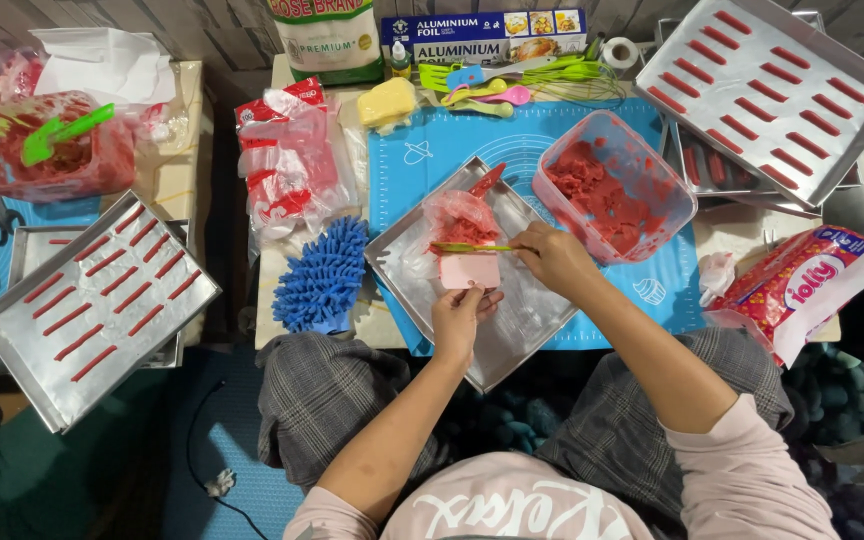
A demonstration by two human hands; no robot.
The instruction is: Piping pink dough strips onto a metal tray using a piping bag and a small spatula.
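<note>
My left hand (460,318) holds a small pink rectangular block (470,271) by its near edge, over a metal tray (518,330) lined with clear plastic. My right hand (552,255) grips a thin green stick-like tool (467,247) laid across the top of the pink block. Just beyond the block lies a clear plastic bag with red dough (464,220) and a red scraper (487,180). A pink plastic tub of red dough (612,190) stands to the right of my right hand.
Metal trays with rows of red dough strips sit at left (92,305) and top right (767,90). A blue fluffy mitt (324,275), red-and-white plastic bags (287,160), a yellow block (388,102), coloured utensils (512,82), a foil box (482,35) and a snack bag (802,285) surround the blue mat (432,150).
</note>
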